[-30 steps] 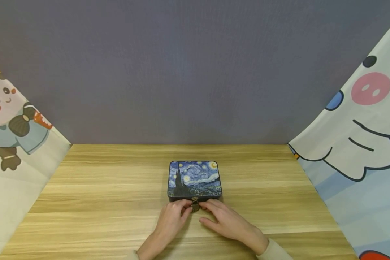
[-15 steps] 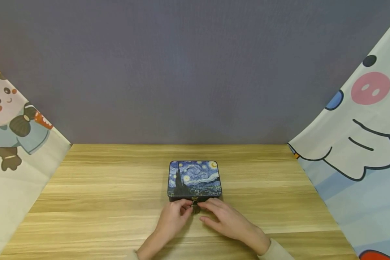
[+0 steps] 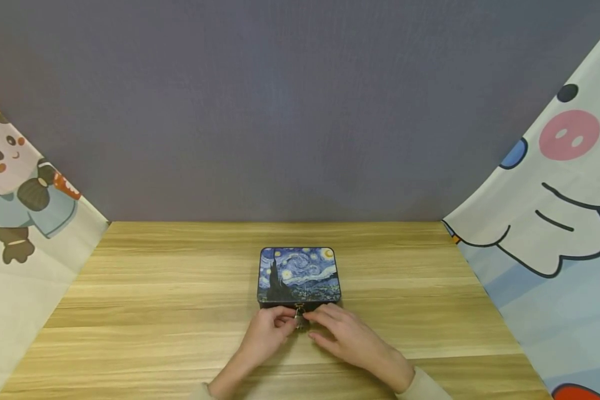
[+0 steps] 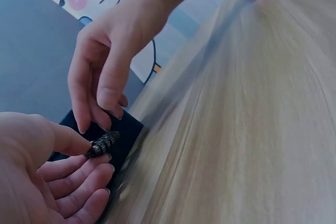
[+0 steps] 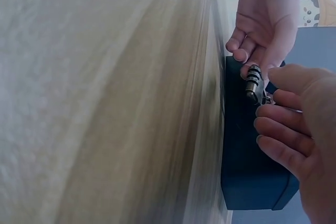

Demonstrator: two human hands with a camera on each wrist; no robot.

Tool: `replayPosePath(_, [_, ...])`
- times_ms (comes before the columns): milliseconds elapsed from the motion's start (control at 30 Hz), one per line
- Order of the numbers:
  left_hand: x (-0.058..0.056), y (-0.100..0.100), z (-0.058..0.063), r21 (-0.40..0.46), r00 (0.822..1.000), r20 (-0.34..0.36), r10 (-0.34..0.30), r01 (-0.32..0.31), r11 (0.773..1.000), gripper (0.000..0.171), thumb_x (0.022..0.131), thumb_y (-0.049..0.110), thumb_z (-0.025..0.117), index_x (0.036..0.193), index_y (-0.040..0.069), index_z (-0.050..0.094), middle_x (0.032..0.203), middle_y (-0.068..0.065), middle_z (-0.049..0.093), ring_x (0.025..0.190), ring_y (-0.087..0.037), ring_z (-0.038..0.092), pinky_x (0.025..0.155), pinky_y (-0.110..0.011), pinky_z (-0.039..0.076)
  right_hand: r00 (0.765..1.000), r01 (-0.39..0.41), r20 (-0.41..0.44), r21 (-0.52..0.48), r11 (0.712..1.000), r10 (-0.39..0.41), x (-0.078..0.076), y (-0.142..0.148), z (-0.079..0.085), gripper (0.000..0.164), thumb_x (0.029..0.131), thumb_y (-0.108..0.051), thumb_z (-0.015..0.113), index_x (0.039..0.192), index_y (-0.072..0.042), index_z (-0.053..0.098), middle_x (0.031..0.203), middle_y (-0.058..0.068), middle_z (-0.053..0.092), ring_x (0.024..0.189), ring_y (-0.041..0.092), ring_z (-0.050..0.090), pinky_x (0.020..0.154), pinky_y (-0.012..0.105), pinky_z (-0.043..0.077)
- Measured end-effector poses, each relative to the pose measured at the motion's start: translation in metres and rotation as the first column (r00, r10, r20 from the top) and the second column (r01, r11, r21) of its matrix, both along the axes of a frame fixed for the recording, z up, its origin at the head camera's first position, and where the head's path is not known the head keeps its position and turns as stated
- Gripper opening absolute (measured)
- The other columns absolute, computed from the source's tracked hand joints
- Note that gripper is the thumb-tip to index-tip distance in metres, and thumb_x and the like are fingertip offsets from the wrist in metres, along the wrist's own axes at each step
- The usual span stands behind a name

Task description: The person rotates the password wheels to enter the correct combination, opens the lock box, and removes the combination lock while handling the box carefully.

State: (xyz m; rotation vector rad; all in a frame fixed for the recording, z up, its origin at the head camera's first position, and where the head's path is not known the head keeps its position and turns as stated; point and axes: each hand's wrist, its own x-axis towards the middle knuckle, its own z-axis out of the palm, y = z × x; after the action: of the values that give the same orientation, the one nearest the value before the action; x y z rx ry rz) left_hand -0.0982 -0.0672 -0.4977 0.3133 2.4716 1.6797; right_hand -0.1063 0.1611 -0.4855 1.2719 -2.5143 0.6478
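Observation:
A combination padlock [image 5: 253,83] with a row of number dials hangs at the front latch of a tin box [image 3: 300,275], whose lid bears a blue starry-night painting. My left hand [image 3: 263,336] pinches the padlock by one end, its thumb on the near side and fingers behind, as the left wrist view shows. The index fingertip of my right hand [image 3: 350,341] is right at the padlock's shackle. The right thumb stands apart from the lock, and the other right fingers lie loosely bent along the box's dark front. In the head view, fingertips partly cover the padlock.
The box lies flat on a wood-grain table [image 3: 155,289], with its lid down. A grey partition [image 3: 280,111] rises behind the table. Cartoon-print cloths hang at the left [image 3: 30,222] and right [image 3: 555,211] sides.
The padlock's body has tipped slightly toward the person, so more of its shackle shows. The right index finger has shifted slightly left. The box stays in place.

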Motion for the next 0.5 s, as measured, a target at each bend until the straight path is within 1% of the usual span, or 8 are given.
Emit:
replayPosePath(67, [-0.0002, -0.0004, -0.0003, 0.035, 0.999, 0.043, -0.007, 0.006, 0.999, 0.023, 0.093, 0.01, 0.072, 0.109, -0.007, 0.073, 0.088, -0.009, 0.074, 0.074, -0.016, 0.071, 0.059, -0.021, 0.058, 1.0, 0.003, -0.01, 0.01, 1.0, -0.003, -0.0001, -0.0004, -0.0009, 0.038, 0.092, -0.023, 0.079, 0.126, -0.01, 0.069, 0.115, -0.003, 0.07, 0.103, 0.01, 0.067, 0.089, 0.027, 0.059])
replayPosePath(167, [-0.0004, -0.0003, 0.0001, 0.07, 0.997, 0.081, -0.011, 0.006, 0.998, 0.026, 0.093, 0.009, 0.071, 0.111, -0.009, 0.072, 0.09, -0.011, 0.074, 0.075, -0.021, 0.072, 0.058, -0.021, 0.058, 1.0, 0.008, -0.009, 0.022, 1.0, -0.008, -0.0002, -0.001, -0.002, 0.039, 0.091, -0.024, 0.079, 0.126, -0.011, 0.069, 0.116, -0.004, 0.07, 0.103, 0.01, 0.067, 0.089, 0.026, 0.059])
replayPosePath(367, [-0.0014, 0.0003, 0.0009, 0.149, 0.99, 0.139, -0.02, -0.001, 0.989, 0.028, 0.092, 0.007, 0.07, 0.112, -0.014, 0.07, 0.091, -0.015, 0.075, 0.074, -0.024, 0.073, 0.059, -0.026, 0.06, 0.999, 0.031, -0.037, 0.054, 0.998, -0.029, 0.0002, -0.0031, -0.0026, 0.04, 0.089, -0.025, 0.081, 0.126, -0.012, 0.069, 0.115, -0.005, 0.07, 0.101, 0.01, 0.067, 0.087, 0.027, 0.06])
replayPosePath(500, [-0.0025, -0.0001, 0.002, 0.2, 0.982, 0.185, -0.033, -0.005, 0.98, 0.029, 0.094, 0.005, 0.069, 0.112, -0.017, 0.068, 0.093, -0.02, 0.076, 0.074, -0.026, 0.074, 0.064, -0.029, 0.063, 0.997, 0.047, -0.058, 0.083, 0.995, -0.042, 0.0001, -0.0046, -0.002, 0.04, 0.09, -0.027, 0.081, 0.126, -0.014, 0.069, 0.114, -0.006, 0.07, 0.101, 0.01, 0.068, 0.087, 0.028, 0.06])
